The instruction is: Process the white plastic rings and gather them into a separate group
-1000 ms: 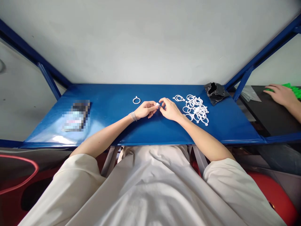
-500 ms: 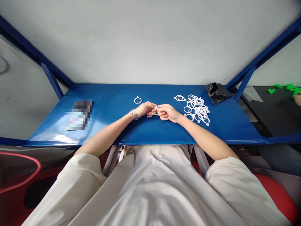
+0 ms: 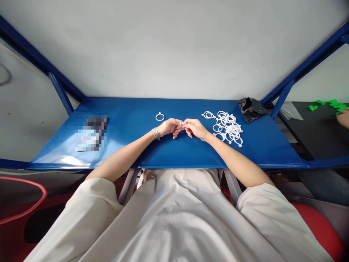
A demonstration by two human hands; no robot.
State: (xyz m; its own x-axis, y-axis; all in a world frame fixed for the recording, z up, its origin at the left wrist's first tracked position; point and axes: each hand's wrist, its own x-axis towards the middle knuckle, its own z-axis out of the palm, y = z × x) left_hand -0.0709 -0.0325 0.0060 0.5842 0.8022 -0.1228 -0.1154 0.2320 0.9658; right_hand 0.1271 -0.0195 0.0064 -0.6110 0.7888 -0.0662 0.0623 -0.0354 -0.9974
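Note:
My left hand (image 3: 169,127) and my right hand (image 3: 196,129) meet above the middle of the blue table, fingertips almost touching. Between their pinched thumbs and fingers is a white ring (image 3: 182,125), mostly covered by the fingers. The lower fingers of both hands are loosely curled. Just beyond my left hand lies a single white ring with a small knob (image 3: 160,116). To the right of my right hand spreads a heap of similar white rings (image 3: 231,130), many overlapping. A couple of rings (image 3: 208,115) lie slightly apart at the heap's left.
A crumpled black plastic bag (image 3: 251,110) sits at the table's back right corner. On the left of the blue table (image 3: 122,116) lies a blurred-out packet (image 3: 91,134). At far right, another person's hand (image 3: 344,118) is near green pieces (image 3: 331,103) on a dark table.
The fingers of both hands have loosened and shifted slightly around the held ring, whose lower curve no longer shows. The other person's hand at the right has come further into view.

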